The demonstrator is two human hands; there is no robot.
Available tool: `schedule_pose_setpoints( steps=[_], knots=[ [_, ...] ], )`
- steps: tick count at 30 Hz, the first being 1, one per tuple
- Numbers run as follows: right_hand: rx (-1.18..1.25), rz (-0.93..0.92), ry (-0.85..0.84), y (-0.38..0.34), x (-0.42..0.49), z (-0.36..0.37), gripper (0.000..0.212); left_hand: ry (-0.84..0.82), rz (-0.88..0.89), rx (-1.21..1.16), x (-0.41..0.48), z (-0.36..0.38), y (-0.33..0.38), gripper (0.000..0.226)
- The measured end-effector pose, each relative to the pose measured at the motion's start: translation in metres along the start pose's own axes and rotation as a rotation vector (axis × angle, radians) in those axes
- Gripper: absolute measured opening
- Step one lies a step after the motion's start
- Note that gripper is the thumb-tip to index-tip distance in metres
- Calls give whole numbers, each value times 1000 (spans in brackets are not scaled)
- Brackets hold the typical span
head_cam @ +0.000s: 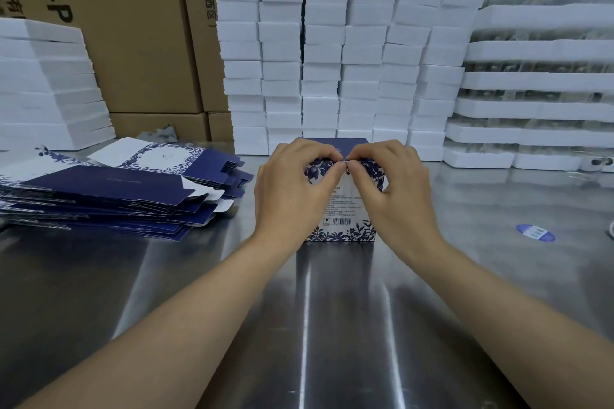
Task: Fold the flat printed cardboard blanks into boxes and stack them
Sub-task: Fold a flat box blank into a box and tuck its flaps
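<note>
2 hands meet on top of 1 box. The left hand point(292, 189) and the right hand point(395, 189) both have curled fingers. Each one pinches the near top edge of the box point(345, 222), and the fingertips touch each other in the middle. The hands hide most of the box's 2 sides.

The box stands upright on the table point(332, 325), right in the middle, with its bottom edge flat on the metal. Its front is white with blue leaves, small print and a barcode low down. A dark blue part of the box shows behind the fingers. Both arms reach in from the near edge, and shiny metal shows between them and out to each side of them.

Left of the box, a small strip of table away, lies a pile of blanks point(106, 189). They are flat, dark blue and white. They fan out, so their cut edges and tabs point toward the left hand. Right of the box there is a wide stretch of metal, and 1 blue sticker point(535, 232) lies on it, well apart from the box.

Just behind the box stands a tall wall of white foam blocks point(332, 60), very close to its back edge. More white foam trays point(538, 83) are stacked at the far right. Brown cartons point(139, 43) stand at the far left behind the pile, with another white stack point(43, 83) beside them.
</note>
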State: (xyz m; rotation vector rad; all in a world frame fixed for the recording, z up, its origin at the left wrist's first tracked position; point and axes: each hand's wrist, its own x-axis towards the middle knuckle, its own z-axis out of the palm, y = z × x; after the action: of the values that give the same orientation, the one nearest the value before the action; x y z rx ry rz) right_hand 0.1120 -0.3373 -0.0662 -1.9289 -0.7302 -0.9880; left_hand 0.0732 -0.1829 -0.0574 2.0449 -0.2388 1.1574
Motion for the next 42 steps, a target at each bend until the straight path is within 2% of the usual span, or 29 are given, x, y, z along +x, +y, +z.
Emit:
schedule_pose_setpoints(
  steps=[12, 22, 26, 32, 42],
  knots=[
    [-7, -27, -19, 2, 1, -4, 7, -118, -8, -83, 8, -12, -4, 5],
    [-37, -69, -23, 6, 4, -3, 5, -106, 51, -26, 8, -11, -9, 4],
    [13, -51, -38, 11, 4, -8, 3, -123, -20, -112, 11, -18, -14, 6],
    [4, -40, -44, 7, 6, -4, 5, -115, -17, -104, 12, -14, -17, 2],
    [53, 0, -53, 16, 9, -8, 6, -143, -108, -244, 14, -19, -23, 7]
  ],
)
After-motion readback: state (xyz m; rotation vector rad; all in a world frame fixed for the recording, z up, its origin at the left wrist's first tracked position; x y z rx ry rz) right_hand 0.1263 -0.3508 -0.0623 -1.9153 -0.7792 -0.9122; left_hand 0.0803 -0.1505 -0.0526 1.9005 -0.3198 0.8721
